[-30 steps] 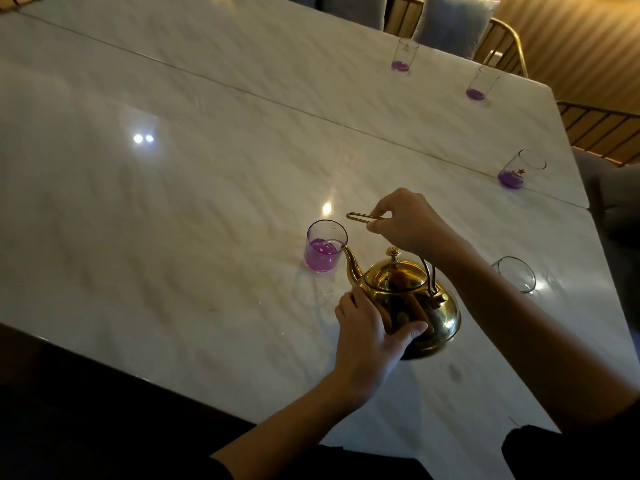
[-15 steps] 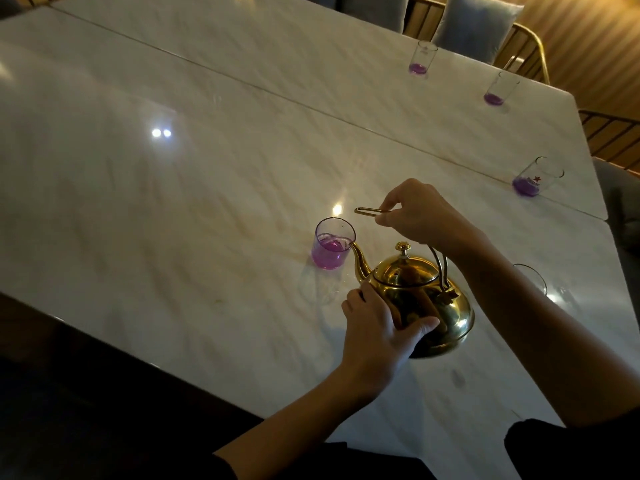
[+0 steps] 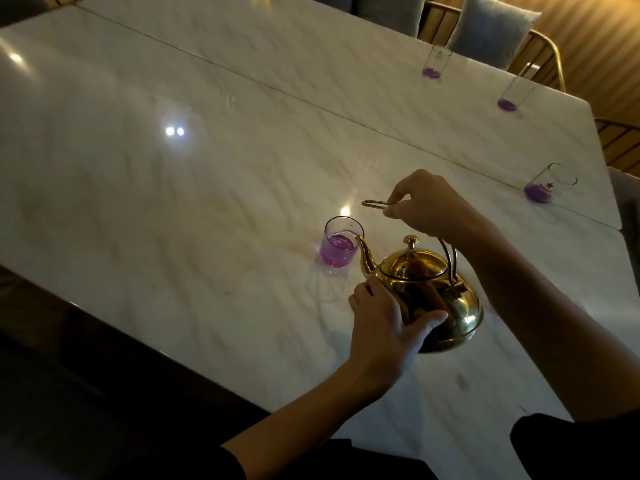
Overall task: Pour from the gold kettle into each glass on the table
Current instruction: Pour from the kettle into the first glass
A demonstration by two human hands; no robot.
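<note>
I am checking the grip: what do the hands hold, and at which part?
Both hold the gold kettle: right hand on its handle, left hand against its body.

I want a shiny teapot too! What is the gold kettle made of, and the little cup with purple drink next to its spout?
The round gold kettle looks like polished metal, perhaps brass or gold-coloured steel: it mirrors the lights and the left hand on its side. The small clear cup looks like glass, though clear plastic is possible: the purple liquid shows through its wall.

Kettle [image 3: 429, 292] on the table [image 3: 173, 220], spout at nearest glass [image 3: 340, 245] to its left; three glasses [image 3: 509, 95] far behind.
</note>
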